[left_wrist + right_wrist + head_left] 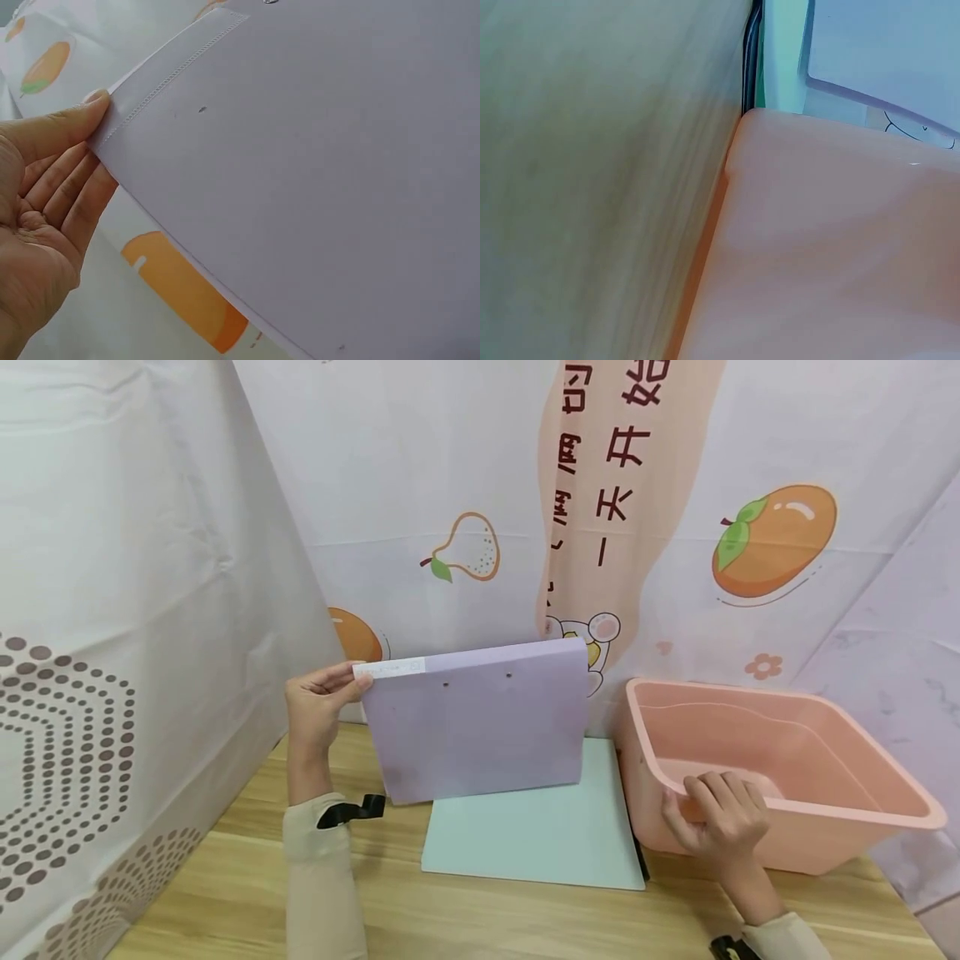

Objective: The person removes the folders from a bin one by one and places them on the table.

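Observation:
My left hand (313,710) pinches the top left corner of a lavender file folder (480,727) between thumb and fingers, at the white label (397,668) on its spine. The folder is held up on edge with the spine on top. Its lower edge overlaps a pale mint folder (532,843) lying flat on the table. In the left wrist view the thumb (79,124) presses the folder's front face. My right hand (723,822) grips the near rim of a pink plastic bin (810,839), fingers over the rim. The right hand is out of sight in the right wrist view.
The bin stands at the right on the wooden table (465,927), beside the mint folder. A black edge (641,860) shows along the mint folder's right side. A fruit-printed cloth (480,460) hangs behind, and another dotted cloth (97,735) hangs at the left.

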`<state>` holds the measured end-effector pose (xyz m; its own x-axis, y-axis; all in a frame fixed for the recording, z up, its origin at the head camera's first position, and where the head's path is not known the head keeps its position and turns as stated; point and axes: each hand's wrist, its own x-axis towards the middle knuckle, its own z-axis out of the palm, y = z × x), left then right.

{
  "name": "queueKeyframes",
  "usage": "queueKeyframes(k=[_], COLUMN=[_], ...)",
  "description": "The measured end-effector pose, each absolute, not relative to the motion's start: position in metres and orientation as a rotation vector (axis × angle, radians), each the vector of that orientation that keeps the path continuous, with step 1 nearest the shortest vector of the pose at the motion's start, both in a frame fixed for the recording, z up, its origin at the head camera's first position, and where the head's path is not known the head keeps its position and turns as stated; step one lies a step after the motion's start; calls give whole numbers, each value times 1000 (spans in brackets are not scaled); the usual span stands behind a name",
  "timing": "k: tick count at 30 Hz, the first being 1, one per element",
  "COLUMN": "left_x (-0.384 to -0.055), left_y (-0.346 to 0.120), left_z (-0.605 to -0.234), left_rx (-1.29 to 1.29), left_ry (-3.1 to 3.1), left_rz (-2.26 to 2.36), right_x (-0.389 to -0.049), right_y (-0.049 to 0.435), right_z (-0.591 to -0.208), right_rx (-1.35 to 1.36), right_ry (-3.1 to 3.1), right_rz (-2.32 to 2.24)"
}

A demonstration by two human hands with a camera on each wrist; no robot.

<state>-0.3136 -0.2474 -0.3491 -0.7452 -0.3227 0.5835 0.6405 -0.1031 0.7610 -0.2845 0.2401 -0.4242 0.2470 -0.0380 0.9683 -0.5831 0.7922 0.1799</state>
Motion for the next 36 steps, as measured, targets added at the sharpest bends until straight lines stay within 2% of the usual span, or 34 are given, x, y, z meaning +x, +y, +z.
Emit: queueKeyframes(k=[10,20,36], left_x=[-327,-324,-324], left_y=[-243,-251,-243], left_z=[-358,-358,-358], left_rx=[-308,-220,-221], left_ry=[-1509,-1492,-1543], left_rz=[-1929,-1913,-1859], right_x=[-283,-286,-286], right_y=[241,241,243], right_z=[-426,-426,-427], right_rx=[577,582,574], right_ry=[-1287,-1287,-1295], right_rz=[407,408,397])
